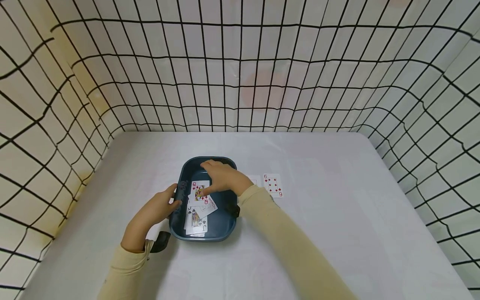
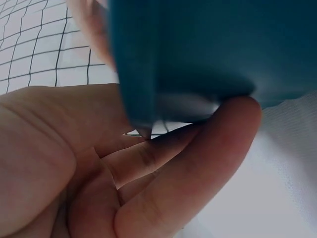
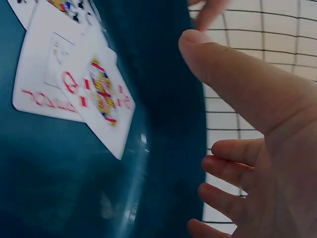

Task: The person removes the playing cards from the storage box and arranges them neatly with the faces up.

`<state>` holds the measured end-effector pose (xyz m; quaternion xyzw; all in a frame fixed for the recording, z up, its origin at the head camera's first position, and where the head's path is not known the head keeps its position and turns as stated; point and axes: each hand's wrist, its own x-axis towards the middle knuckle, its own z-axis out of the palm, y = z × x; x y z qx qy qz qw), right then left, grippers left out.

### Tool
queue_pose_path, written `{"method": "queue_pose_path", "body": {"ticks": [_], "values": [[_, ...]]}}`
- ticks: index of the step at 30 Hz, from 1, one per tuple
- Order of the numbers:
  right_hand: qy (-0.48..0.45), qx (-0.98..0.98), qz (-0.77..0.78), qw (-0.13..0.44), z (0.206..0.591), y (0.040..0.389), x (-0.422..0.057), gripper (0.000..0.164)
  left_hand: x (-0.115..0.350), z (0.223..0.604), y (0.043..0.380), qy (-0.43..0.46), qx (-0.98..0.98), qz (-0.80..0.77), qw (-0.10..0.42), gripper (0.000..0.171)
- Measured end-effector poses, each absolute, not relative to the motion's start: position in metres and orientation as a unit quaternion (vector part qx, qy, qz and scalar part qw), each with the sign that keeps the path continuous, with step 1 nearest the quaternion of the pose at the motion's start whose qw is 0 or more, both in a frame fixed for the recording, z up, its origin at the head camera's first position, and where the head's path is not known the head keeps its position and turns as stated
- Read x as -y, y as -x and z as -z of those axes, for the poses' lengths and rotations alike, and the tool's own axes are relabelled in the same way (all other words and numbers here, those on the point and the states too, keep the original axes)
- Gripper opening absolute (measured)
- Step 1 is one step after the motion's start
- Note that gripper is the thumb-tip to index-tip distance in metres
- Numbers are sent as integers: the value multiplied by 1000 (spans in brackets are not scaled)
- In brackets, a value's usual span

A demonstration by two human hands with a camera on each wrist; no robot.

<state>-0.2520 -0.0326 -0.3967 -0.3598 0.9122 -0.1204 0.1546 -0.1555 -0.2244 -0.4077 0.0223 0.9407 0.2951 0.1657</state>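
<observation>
A dark blue plastic basin (image 1: pixel 221 227) stands on the white table. Inside it a queen of diamonds (image 1: pixel 200 191) lies over a jack of clubs (image 1: pixel 196 225) and a white card with red lettering (image 3: pixel 42 101). My left hand (image 1: pixel 159 204) grips the basin's left rim, its fingers against the outside of the wall (image 2: pixel 198 59). Over the far half of the basin reaches my right hand (image 1: pixel 223 177), fingers spread and holding nothing. In the right wrist view its thumb (image 3: pixel 223 67) and loosely bent fingers show beside the basin wall.
Right of the basin lies a six of diamonds (image 1: pixel 273 185), and another card (image 1: pixel 256 180) is partly hidden behind my right arm. A black wire grid (image 1: pixel 240 85) rises around the back and sides of the table.
</observation>
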Motion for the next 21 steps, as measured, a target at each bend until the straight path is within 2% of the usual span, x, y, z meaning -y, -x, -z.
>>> {"method": "queue_pose_path", "body": {"ticks": [12,21], "values": [[334,-919,45,203,432,245,59,98,225,409,153,-33,-934,-317,161,58],[328,-926,19,187,436,240,63,95,226,409,154,-25,-935,-313,162,58]]}}
